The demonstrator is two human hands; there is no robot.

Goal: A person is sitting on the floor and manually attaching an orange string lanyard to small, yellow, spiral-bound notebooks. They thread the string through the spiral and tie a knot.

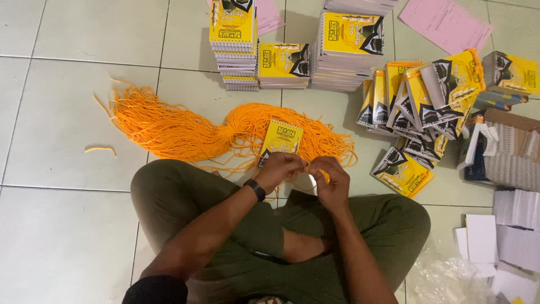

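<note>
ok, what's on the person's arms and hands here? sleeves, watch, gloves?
No gloves: both the left hand and the right hand are bare, and so are the forearms. A black band, like a watch or fitness strap, sits on the left wrist. A dark sleeve edge shows at the upper left arm, near the bottom of the frame. No rings that I can make out.

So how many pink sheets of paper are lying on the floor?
2. One pink sheet lies at the top, behind the left booklet stack; the other pink sheet is at top right. More may lie hidden under the stacks.
</note>
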